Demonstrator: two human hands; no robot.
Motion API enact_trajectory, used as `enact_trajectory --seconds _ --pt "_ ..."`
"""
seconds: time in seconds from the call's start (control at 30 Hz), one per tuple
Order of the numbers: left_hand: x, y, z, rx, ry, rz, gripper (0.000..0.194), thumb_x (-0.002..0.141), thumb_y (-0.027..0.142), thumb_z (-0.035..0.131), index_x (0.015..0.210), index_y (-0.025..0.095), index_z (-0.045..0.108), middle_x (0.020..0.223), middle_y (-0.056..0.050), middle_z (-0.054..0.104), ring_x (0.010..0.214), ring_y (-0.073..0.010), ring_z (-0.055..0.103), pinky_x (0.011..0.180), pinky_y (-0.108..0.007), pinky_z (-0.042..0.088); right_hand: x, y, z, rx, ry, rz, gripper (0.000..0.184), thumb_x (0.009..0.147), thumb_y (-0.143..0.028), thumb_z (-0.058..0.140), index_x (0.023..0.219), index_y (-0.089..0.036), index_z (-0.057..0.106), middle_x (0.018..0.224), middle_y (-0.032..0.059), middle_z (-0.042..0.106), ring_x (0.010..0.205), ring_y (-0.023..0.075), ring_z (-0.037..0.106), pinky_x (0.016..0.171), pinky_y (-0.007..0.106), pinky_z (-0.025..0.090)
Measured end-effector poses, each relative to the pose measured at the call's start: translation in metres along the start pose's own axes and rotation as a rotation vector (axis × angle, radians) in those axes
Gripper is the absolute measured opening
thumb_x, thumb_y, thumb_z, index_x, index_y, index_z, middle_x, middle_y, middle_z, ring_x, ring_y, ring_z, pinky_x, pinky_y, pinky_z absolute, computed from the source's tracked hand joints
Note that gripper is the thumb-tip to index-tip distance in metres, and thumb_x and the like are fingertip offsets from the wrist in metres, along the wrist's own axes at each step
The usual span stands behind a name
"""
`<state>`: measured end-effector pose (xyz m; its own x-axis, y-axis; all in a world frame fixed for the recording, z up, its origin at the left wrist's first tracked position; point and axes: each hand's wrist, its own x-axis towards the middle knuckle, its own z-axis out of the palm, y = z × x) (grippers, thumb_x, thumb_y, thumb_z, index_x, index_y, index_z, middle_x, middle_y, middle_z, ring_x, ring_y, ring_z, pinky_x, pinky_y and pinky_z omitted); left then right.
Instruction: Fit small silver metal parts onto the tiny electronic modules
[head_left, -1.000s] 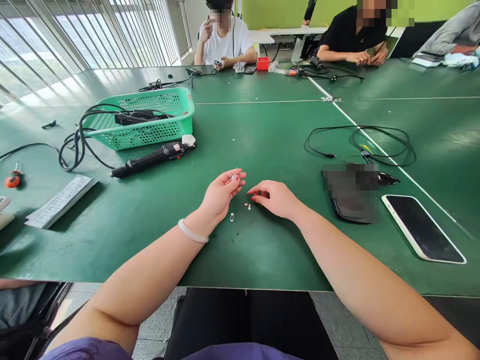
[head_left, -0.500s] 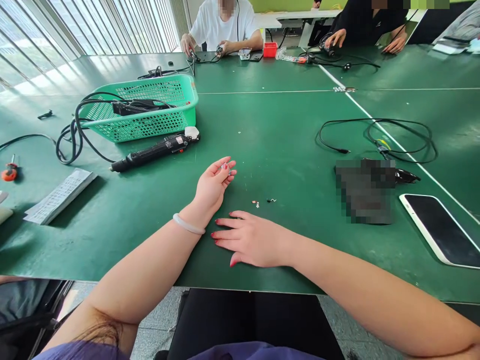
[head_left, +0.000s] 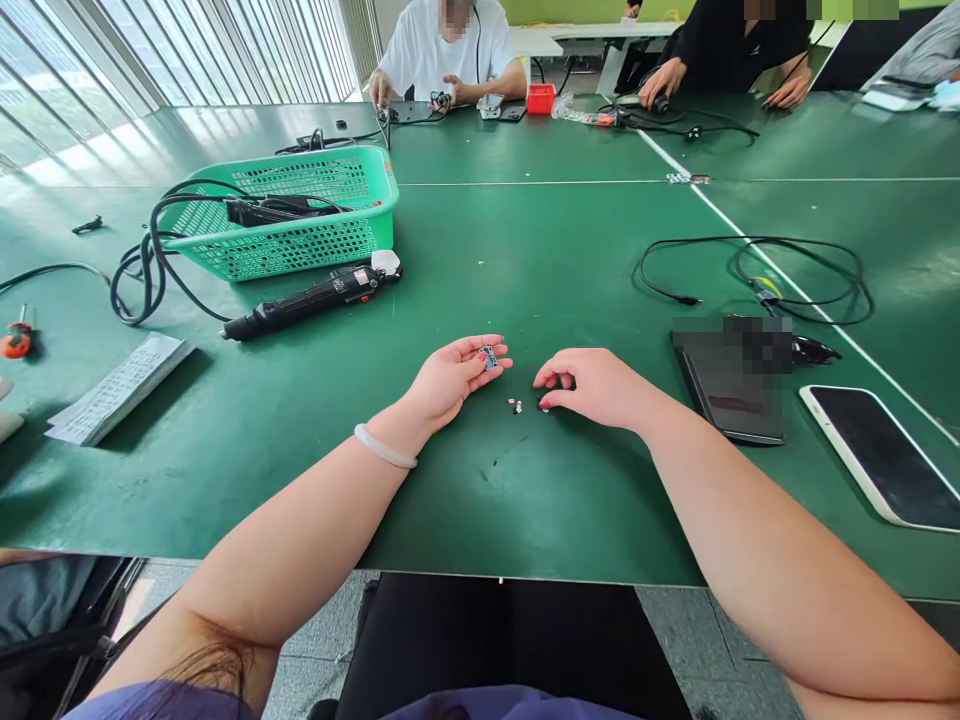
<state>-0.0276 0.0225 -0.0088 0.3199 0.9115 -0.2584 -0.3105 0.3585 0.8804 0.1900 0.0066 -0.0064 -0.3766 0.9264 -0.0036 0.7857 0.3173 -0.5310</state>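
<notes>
My left hand (head_left: 450,378) is raised over the table with the palm partly turned up, its thumb pressing a small blue-grey metal part (head_left: 489,357) against the fingers. To its right, my right hand (head_left: 596,388) is lowered to the tabletop, thumb and fingers curled together around a small black part (head_left: 543,400) that they mostly cover. Between the two hands lie tiny reddish and white pieces (head_left: 514,405), touched by neither. What exactly these small pieces are cannot be made out.
A green basket (head_left: 300,245) with black cables stands at the left, a black electric screwdriver (head_left: 315,300) before it. Folded paper (head_left: 120,390) lies farther left. At right are a black flat device (head_left: 739,400), a phone (head_left: 885,455) and a looped cable (head_left: 757,240). Two people work across the table.
My right hand has moved from the table near my left wrist up and right to the small black part, its fingers curling. My left hand has shifted slightly right, showing the metal part more.
</notes>
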Motion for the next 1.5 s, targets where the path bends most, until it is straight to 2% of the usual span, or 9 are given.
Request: enact_trajectory --seconds 0.1,0.23,0.37,0.53,0.77,0.93,1.1,1.27,1.5 --pt "0.000 -0.002 0.001 0.013 -0.010 -0.015 0.019 0.084 0.005 0.054 0.095 0.013 0.068 0.102 -0.008 0.066 0.091 -0.0145 0.069 0.104 -0.041 0.046 0.000 -0.002 0.003 0.017 -0.031 -0.013 0.011 0.075 -0.024 0.063 0.065 -0.023 0.069 0.074 0.0012 0.065 0.063 0.0137 0.054 0.057 0.029 0.040" --pt "-0.002 -0.004 0.004 0.020 -0.033 -0.050 0.023 0.081 0.000 0.055 0.096 0.013 0.067 0.099 -0.007 0.067 0.092 -0.0147 0.069 0.105 -0.040 0.045 0.001 -0.007 0.003 0.137 0.039 0.028 0.013 0.078 -0.026 0.060 0.068 -0.022 0.066 0.069 0.0002 0.063 0.061 0.0129 0.053 0.059 0.029 0.040" --pt "-0.004 -0.005 0.007 0.045 -0.081 -0.050 0.029 0.075 -0.005 0.058 0.097 0.012 0.066 0.102 -0.008 0.069 0.093 -0.0146 0.069 0.104 -0.039 0.045 0.001 -0.015 0.005 0.455 0.151 0.124 0.017 0.080 -0.036 0.062 0.077 -0.019 0.065 0.067 0.0000 0.062 0.060 0.0119 0.052 0.059 0.029 0.042" --pt "-0.003 -0.009 0.010 0.133 -0.130 -0.002 0.027 0.076 0.001 0.061 0.100 0.012 0.065 0.095 -0.008 0.072 0.090 -0.0138 0.068 0.099 -0.038 0.047 0.004 -0.025 0.017 0.896 0.188 0.176 0.034 0.071 -0.047 0.071 0.081 -0.015 0.067 0.065 0.0021 0.063 0.056 0.0111 0.052 0.055 0.029 0.044" --pt "-0.006 -0.010 0.015 0.207 -0.119 0.006 0.030 0.078 0.004 0.062 0.107 0.013 0.063 0.082 -0.006 0.073 0.088 -0.0168 0.070 0.089 -0.036 0.051 0.010 -0.028 0.030 1.087 0.308 0.291 0.034 0.061 -0.045 0.078 0.076 -0.015 0.072 0.050 -0.0042 0.048 0.047 0.0060 0.033 0.045 0.024 0.024" --pt "-0.009 -0.008 0.016 0.223 -0.111 0.053 0.037 0.079 0.004 0.062 0.115 0.013 0.062 0.091 -0.006 0.074 0.089 -0.0145 0.071 0.092 -0.035 0.052 0.010 -0.028 0.033 1.090 0.313 0.325 0.031 0.064 -0.043 0.076 0.077 -0.016 0.074 0.051 -0.0038 0.048 0.049 0.0059 0.030 0.046 0.025 0.019" --pt "-0.010 -0.006 0.015 0.303 -0.103 0.074 0.042 0.079 0.010 0.065 0.121 0.012 0.062 0.091 -0.006 0.074 0.092 -0.0168 0.071 0.094 -0.036 0.052 0.009 -0.032 0.032 1.017 0.331 0.288 0.029 0.065 -0.044 0.075 0.075 -0.017 0.072 0.055 -0.0019 0.057 0.050 0.0078 0.040 0.048 0.025 0.028" --pt "-0.008 -0.009 0.013 0.329 -0.115 0.089 0.039 0.081 0.012 0.064 0.119 0.013 0.064 0.095 -0.007 0.075 0.093 -0.0179 0.070 0.094 -0.038 0.053 0.008 -0.030 0.032 0.786 0.361 0.193 0.024 0.071 -0.041 0.070 0.079 -0.018 0.073 0.073 0.0039 0.069 0.068 0.0153 0.058 0.059 0.029 0.042" --pt "-0.007 -0.010 0.011 0.389 -0.113 0.134 0.048 0.080 0.007 0.060 0.128 0.014 0.058 0.097 -0.008 0.075 0.092 -0.0176 0.071 0.090 -0.036 0.055 0.005 -0.032 0.030 0.495 0.456 0.063 0.015 0.077 -0.033 0.066 0.074 -0.021 0.074 0.076 0.0024 0.067 0.065 0.0129 0.053 0.060 0.029 0.042"
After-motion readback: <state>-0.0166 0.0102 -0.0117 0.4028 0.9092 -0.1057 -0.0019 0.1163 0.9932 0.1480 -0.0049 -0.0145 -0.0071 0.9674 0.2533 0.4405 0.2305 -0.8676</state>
